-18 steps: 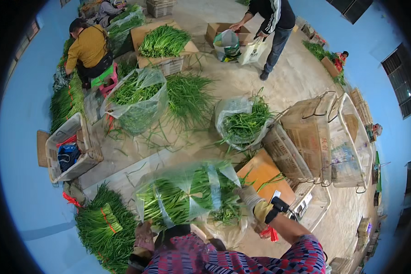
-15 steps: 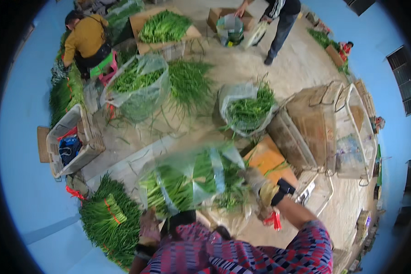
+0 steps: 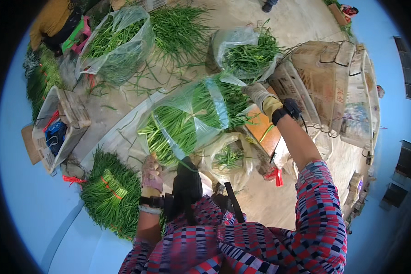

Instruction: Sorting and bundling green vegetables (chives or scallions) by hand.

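In front of me lies a clear plastic bag packed with long green stalks that look like garlic chives, with pale blue strips across it. My right hand, in a pale work glove, is closed on the plastic at its far right corner. At its near left end is my gloved left hand, fingers partly curled against the bag's edge; whether they grip the plastic is unclear. To the left of that hand sits a pile of green stalks, topped by a bundle bound with a red band.
Open plastic bags of greens stand ahead. A small bag sits near my legs, beside an orange-brown board. Stacked crates are at right, another crate at left. A person sits far left.
My view has tilted down. My arms reach farther forward, and the packed bag appears higher in view, no longer blurred. The standing person is now mostly out of view.
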A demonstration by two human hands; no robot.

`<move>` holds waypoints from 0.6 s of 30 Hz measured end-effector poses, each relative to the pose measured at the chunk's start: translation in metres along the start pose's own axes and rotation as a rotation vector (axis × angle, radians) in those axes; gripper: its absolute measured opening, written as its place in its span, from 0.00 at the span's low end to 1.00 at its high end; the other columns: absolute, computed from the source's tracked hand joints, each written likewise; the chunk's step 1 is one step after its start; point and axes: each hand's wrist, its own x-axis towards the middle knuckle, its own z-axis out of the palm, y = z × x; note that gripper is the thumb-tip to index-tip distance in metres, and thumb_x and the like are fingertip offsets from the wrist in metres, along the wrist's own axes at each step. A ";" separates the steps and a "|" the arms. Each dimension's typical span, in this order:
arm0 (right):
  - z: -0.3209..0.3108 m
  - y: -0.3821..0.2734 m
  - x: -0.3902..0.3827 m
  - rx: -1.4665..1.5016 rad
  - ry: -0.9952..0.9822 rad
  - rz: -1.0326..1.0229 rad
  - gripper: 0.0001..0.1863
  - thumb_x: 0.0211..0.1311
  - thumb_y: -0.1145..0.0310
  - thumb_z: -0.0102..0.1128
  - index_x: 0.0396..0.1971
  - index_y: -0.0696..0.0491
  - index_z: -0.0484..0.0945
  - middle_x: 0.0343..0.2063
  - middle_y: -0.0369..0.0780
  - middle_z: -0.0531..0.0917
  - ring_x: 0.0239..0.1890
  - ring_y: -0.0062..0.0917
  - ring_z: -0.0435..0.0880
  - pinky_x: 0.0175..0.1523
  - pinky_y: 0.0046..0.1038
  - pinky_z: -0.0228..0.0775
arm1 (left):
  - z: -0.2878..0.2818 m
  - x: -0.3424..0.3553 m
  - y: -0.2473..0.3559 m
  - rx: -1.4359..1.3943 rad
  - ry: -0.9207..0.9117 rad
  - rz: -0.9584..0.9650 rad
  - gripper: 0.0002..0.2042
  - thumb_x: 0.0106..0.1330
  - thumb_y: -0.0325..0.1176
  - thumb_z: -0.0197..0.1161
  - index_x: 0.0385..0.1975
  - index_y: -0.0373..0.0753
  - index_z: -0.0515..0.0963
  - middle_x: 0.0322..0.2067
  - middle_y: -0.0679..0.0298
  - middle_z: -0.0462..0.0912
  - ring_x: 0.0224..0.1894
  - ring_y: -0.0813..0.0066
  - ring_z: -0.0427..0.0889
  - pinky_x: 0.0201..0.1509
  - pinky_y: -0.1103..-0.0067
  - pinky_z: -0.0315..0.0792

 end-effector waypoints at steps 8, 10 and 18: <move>0.041 0.012 -0.025 -0.115 -0.039 -0.103 0.27 0.55 0.48 0.55 0.32 0.63 0.78 0.23 0.46 0.80 0.28 0.37 0.80 0.33 0.33 0.68 | -0.014 0.016 0.008 -0.053 0.097 -0.129 0.11 0.65 0.36 0.52 0.42 0.38 0.73 0.13 0.78 0.59 0.12 0.87 0.56 0.18 0.87 0.57; 0.053 0.058 0.007 -0.014 -0.032 -0.135 0.27 0.55 0.49 0.55 0.32 0.63 0.78 0.23 0.47 0.80 0.29 0.37 0.80 0.34 0.34 0.68 | 0.006 0.011 0.011 -0.026 0.075 -0.176 0.11 0.65 0.36 0.52 0.41 0.38 0.73 0.13 0.77 0.59 0.13 0.86 0.58 0.18 0.87 0.59; 0.043 0.015 -0.020 -0.050 -0.123 -0.105 0.18 0.63 0.58 0.49 0.39 0.59 0.76 0.23 0.43 0.79 0.26 0.31 0.79 0.30 0.31 0.68 | 0.001 0.053 0.048 -0.015 0.242 -0.062 0.11 0.63 0.48 0.53 0.27 0.50 0.72 0.18 0.74 0.68 0.20 0.78 0.67 0.29 0.76 0.68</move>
